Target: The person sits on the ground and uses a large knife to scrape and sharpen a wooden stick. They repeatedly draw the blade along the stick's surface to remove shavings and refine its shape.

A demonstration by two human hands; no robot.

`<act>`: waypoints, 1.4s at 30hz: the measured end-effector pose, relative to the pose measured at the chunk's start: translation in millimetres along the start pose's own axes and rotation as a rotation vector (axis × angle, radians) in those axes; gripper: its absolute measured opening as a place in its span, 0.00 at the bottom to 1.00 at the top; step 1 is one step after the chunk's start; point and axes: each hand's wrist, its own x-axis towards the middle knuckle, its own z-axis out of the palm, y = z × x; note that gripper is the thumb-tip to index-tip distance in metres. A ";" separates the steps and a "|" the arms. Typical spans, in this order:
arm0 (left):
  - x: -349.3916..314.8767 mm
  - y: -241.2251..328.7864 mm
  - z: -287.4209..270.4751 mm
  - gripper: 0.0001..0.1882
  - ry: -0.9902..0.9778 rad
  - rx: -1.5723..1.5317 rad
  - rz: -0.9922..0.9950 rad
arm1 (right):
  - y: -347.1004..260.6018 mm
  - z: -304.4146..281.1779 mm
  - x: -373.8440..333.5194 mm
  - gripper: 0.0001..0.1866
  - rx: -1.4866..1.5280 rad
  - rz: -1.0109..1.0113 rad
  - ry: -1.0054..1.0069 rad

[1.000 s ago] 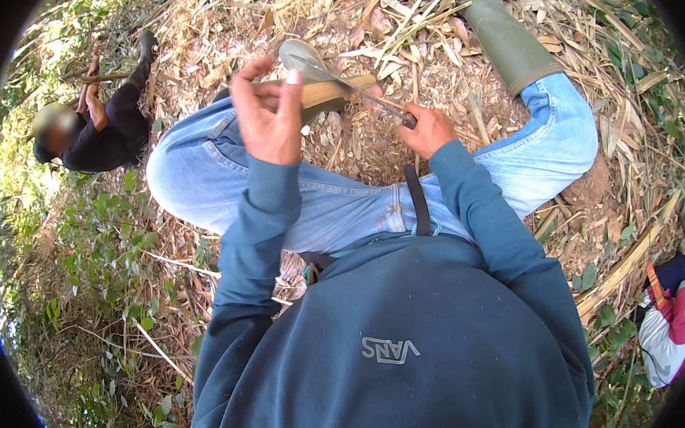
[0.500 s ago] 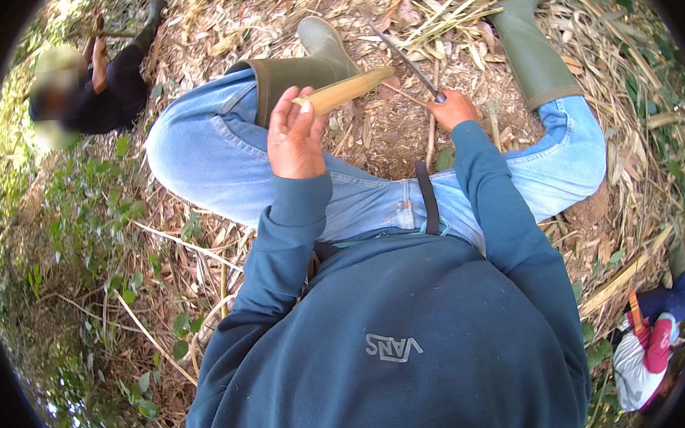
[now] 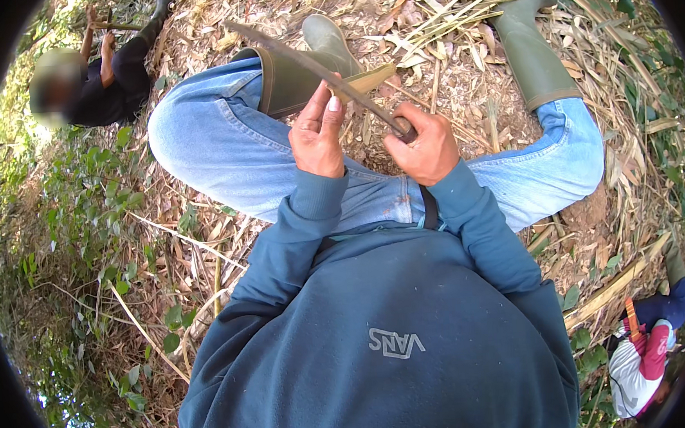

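Ground (image 3: 474,116) strewn with dry leaves spreads below my camera, around two green boots (image 3: 533,61). I have the right grip (image 3: 426,148) wrapped round the handle of a long knife (image 3: 370,109), blade slanting up leftward. My left grip (image 3: 318,137) pinches a yellowish strip (image 3: 370,80), partly behind the blade; I cannot tell whether they touch.

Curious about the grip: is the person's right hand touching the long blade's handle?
Touching. The head view shows the right hand wrapped around the handle.
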 end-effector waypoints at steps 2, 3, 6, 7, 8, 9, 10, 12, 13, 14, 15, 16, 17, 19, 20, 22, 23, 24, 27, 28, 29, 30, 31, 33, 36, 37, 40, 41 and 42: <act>-3.4 -1.7 5.4 0.24 -0.026 0.018 0.030 | 1.4 6.0 -2.5 0.11 0.013 -0.039 0.021; -4.9 -2.0 7.5 0.24 -0.036 0.032 0.036 | 3.2 8.4 -3.2 0.11 0.005 -0.061 0.036; -7.2 -5.9 8.5 0.25 -0.049 0.033 0.058 | 5.5 9.3 -3.7 0.11 0.006 -0.100 0.051; -7.7 -7.1 8.3 0.25 -0.051 0.026 0.065 | 6.0 9.1 -3.8 0.11 0.010 -0.109 0.051; -7.7 -7.7 8.8 0.25 -0.053 0.022 0.073 | 6.1 8.7 -3.8 0.11 0.014 -0.112 0.053; -7.6 -8.2 9.2 0.25 -0.054 0.018 0.080 | 5.7 8.0 -3.7 0.11 0.019 -0.115 0.054; -7.4 -8.7 9.7 0.25 -0.055 0.015 0.088 | 5.6 7.3 -3.7 0.11 0.023 -0.118 0.056; -7.3 -9.0 10.3 0.25 -0.052 -0.007 0.076 | 5.7 6.8 -3.9 0.11 0.026 -0.120 0.052; -7.3 -9.1 10.5 0.26 -0.049 -0.018 0.070 | 5.7 6.6 -4.0 0.11 0.028 -0.121 0.050; -7.2 -9.2 10.6 0.26 -0.051 -0.020 0.073 | 5.8 6.7 -4.0 0.11 0.027 -0.119 0.051; -7.2 -9.1 10.8 0.26 -0.052 -0.022 0.076 | 5.9 7.0 -3.9 0.11 0.026 -0.118 0.051; -7.3 -9.1 10.8 0.26 -0.053 -0.024 0.079 | 6.1 7.3 -3.9 0.11 0.025 -0.116 0.052; -7.4 -9.3 10.3 0.26 -0.053 -0.015 0.076 | 7.1 7.5 -3.8 0.11 0.022 -0.119 0.054; -7.9 -10.0 8.8 0.25 -0.053 0.004 0.071 | 10.2 8.7 -3.7 0.11 0.017 -0.123 0.057; -8.2 -9.7 9.3 0.25 -0.050 0.009 0.073 | 11.4 9.4 -3.3 0.11 0.013 -0.134 0.063; -8.8 -8.8 10.8 0.25 -0.044 0.018 0.078 | 13.7 10.8 -3.0 0.11 0.003 -0.157 0.077; -8.7 -9.7 9.6 0.25 -0.050 0.018 0.082 | 15.0 11.8 -2.7 0.12 0.005 -0.150 0.077; -8.8 -12.0 7.7 0.25 -0.055 0.018 0.086 | 17.0 12.7 -2.9 0.12 0.007 -0.144 0.076; -9.1 -10.3 10.4 0.24 -0.059 0.008 0.080 | 20.1 13.6 -3.7 0.12 0.016 -0.147 0.089; -9.6 -9.1 11.7 0.24 -0.058 0.003 0.075 | 20.6 13.6 -4.0 0.12 0.020 -0.152 0.095; -9.4 -8.7 11.0 0.24 -0.071 -0.008 0.070 | 20.5 13.1 -3.8 0.12 0.020 -0.147 0.094; -9.7 -8.8 9.3 0.24 -0.084 -0.020 0.065 | 20.3 12.5 -3.8 0.12 0.020 -0.143 0.093; -10.3 -8.0 8.6 0.24 -0.096 -0.030 0.061 | 19.9 12.3 -3.8 0.12 0.021 -0.140 0.091; -15.1 6.8 17.3 0.26 0.011 0.057 0.261 | 19.4 13.9 -2.1 0.12 0.004 -0.131 0.086; -17.0 63.0 28.7 0.29 0.175 0.359 0.824 | 18.3 16.8 2.2 0.12 -0.021 -0.145 0.098; -9.1 93.9 31.4 0.27 0.133 0.252 1.035 | 18.5 18.0 1.2 0.12 -0.032 -0.152 0.093; 10.5 173.9 26.4 0.30 0.071 0.581 1.513 | 18.7 16.8 1.0 0.12 -0.038 -0.134 0.092; 21.5 178.5 24.2 0.31 0.033 0.718 1.523 | 18.5 17.2 1.2 0.11 -0.030 -0.127 0.085; 33.7 171.6 23.7 0.32 -0.009 0.864 1.450 | 16.4 17.7 1.1 0.11 -0.021 -0.127 0.077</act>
